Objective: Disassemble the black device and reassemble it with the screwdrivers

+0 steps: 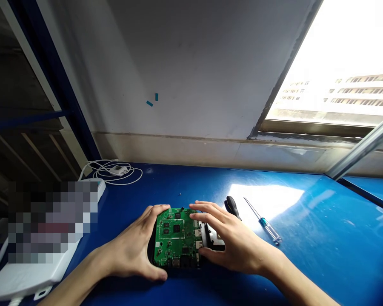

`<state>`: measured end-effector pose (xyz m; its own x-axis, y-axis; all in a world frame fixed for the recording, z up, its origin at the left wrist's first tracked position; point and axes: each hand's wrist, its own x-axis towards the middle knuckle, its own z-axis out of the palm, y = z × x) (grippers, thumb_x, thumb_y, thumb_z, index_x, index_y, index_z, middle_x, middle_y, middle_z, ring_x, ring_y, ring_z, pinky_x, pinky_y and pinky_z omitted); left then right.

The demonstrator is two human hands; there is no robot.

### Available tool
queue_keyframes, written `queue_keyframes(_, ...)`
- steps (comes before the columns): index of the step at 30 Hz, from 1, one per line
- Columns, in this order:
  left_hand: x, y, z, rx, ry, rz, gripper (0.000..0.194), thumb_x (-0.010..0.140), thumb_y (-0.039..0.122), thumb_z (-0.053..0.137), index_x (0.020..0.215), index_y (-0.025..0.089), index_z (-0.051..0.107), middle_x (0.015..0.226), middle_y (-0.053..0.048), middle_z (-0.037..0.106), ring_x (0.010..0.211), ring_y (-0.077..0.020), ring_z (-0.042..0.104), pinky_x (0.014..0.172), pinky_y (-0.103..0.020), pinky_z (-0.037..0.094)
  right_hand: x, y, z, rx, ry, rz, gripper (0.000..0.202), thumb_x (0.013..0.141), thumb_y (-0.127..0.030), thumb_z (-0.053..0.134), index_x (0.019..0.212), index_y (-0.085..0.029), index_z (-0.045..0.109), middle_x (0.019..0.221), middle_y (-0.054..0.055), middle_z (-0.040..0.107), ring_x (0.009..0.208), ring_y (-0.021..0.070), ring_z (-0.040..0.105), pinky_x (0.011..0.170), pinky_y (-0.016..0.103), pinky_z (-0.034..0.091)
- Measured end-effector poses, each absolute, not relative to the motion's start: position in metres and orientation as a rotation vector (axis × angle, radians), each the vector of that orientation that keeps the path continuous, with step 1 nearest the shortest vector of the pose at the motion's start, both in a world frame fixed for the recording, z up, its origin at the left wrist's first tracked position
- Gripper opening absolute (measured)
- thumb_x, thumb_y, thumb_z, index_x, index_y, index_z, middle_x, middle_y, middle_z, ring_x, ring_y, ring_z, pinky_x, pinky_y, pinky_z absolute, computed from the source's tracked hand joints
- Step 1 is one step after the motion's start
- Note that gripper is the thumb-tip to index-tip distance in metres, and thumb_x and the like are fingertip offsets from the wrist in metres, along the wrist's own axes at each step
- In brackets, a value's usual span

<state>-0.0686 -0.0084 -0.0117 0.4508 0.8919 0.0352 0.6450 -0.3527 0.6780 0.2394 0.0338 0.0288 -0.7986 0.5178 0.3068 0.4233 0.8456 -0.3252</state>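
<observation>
A green circuit board (188, 229) with chips and several ports along its right and front edges lies face up in front of me, with a dark casing edge at its left. My left hand (127, 250) wraps round the left side, thumb at the front corner and fingers at the back corner. On the right side, my right hand (239, 242) grips the board's edge, fingertips at the back and thumb by the ports. Partly hidden beneath that hand is a black and silver part (215, 239). Its underside is out of sight.
Beyond my right hand lie a black-handled tool (232, 205) and a screwdriver (270, 230) with a clear blue handle. A tiny screw (179, 194) rests behind the board. At left are a white power strip (47, 272), partly pixelated, and a coiled white cable (134, 178). A metal post (354, 153) stands right.
</observation>
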Motion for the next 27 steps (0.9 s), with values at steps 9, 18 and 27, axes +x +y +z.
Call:
queue_keyframes(9,-0.065,-0.012,0.002,2.037,1.363,0.388,0.145,0.057,0.046,0.099,0.168,0.034,0.006,0.175,-0.016,0.022,0.160,-0.0480,0.024,0.128,-0.066,0.029,0.234,0.035,0.019,-0.645,-2.484,0.277,0.074,0.076,-0.017,0.077,0.143,-0.021,0.045,0.144,0.015,0.067,0.134,0.0286,0.065,0.107,0.045,0.061)
queue_keyframes(18,-0.061,-0.013,0.010,1.997,1.407,0.321,0.158,0.055,0.046,0.101,0.170,0.031,-0.007,0.180,-0.017,0.005,0.164,-0.0462,0.011,0.131,-0.064,0.022,0.237,0.040,0.012,-0.741,-2.338,0.220,0.077,0.075,-0.019,0.078,0.142,-0.025,0.042,0.139,0.015,0.070,0.126,0.0299,0.071,0.102,0.047,0.064)
queue_keyframes(27,-0.061,-0.010,0.006,2.051,1.289,0.419,0.168,0.048,0.058,0.104,0.169,0.033,-0.010,0.178,-0.023,0.001,0.163,-0.0502,0.008,0.128,-0.073,0.021,0.238,0.039,0.017,-0.730,-2.234,0.062,0.075,0.080,-0.023,0.074,0.147,-0.023,0.041,0.138,0.017,0.071,0.125,0.0331,0.073,0.098,0.047,0.066)
